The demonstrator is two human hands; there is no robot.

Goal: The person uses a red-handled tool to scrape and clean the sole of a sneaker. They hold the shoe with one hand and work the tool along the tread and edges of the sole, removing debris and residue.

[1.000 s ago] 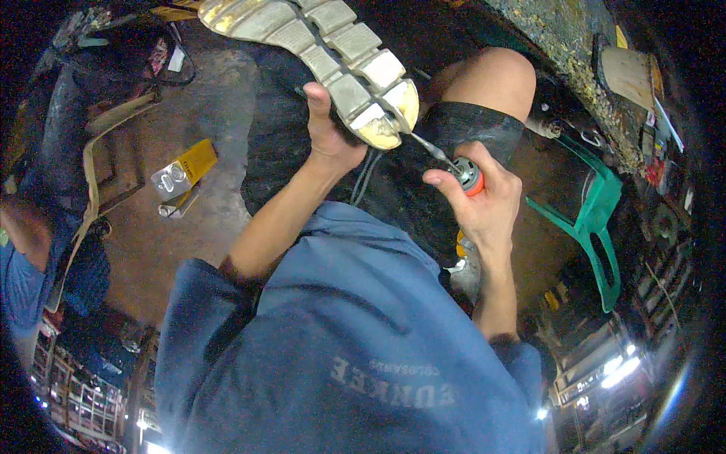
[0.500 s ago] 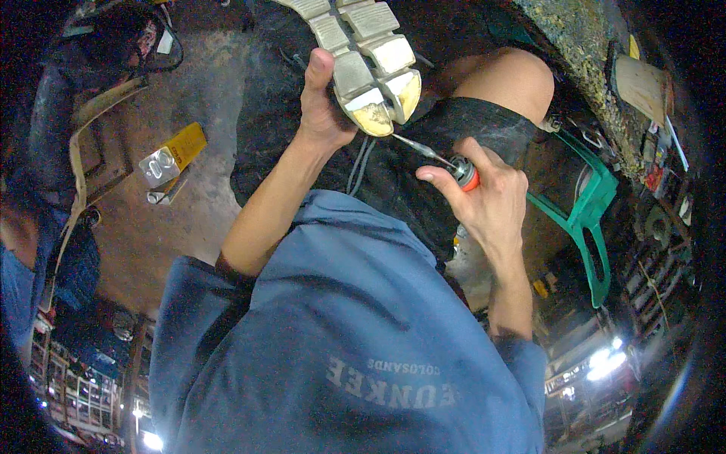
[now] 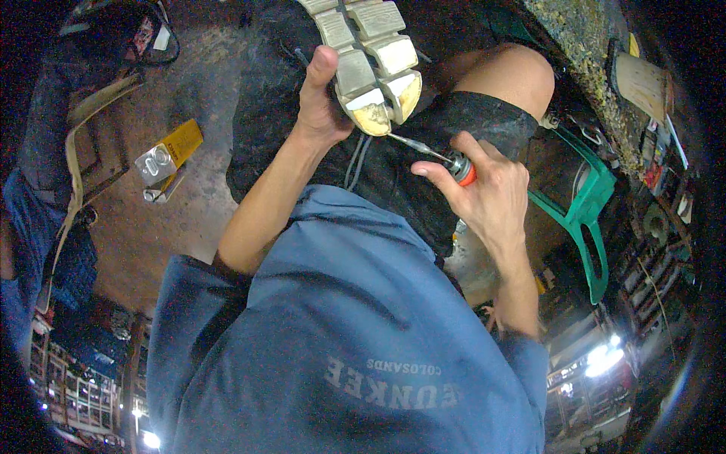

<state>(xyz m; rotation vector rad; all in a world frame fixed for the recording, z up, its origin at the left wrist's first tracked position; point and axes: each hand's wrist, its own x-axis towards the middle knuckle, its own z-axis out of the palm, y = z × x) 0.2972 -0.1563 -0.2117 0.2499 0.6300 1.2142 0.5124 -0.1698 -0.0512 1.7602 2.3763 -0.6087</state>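
A shoe [image 3: 355, 69] is held with its pale, blocky sole turned up; yellowish patches mark the end nearest me. My left hand [image 3: 324, 106] grips it from the left, thumb up along the side, its other fingers hidden behind. In my right hand [image 3: 490, 178] is an awl [image 3: 412, 144] with a thin metal shaft and a red-orange handle. Its fingers curl round the handle, and the thumb extends to the left. The awl's tip meets the edge of the sole at its near end, or sits just beside it; I cannot tell how deep it goes.
On the floor to the left lies a yellow and silver box [image 3: 170, 155]. A green plastic chair frame [image 3: 590, 193] stands to the right, near a rough, crusted ledge [image 3: 575, 53]. A curved pale chair edge [image 3: 73, 174] and a person's blue clothing [image 3: 30, 219] are at far left.
The awl's tip and my right hand have shifted very slightly left, at the same edge of the sole. Both hands keep their hold; the whole view has moved a little.
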